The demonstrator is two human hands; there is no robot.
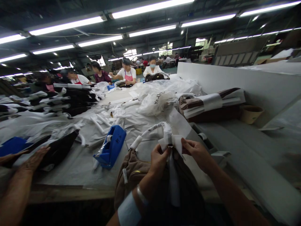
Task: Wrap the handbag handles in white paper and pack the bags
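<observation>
My left hand (158,159) pinches the base of the white wrapping (178,142) where the handle (162,126) joins a brown bag (121,185). My right hand (198,153) grips the wrapping's right edge, just beside it. The bag is at the near edge of the desk (70,178), its top right under my left hand and its body lying below, between my forearms. The handle arches up beyond both hands; a blue tape dispenser (116,144) lies left of the bag, near but apart from my hands.
</observation>
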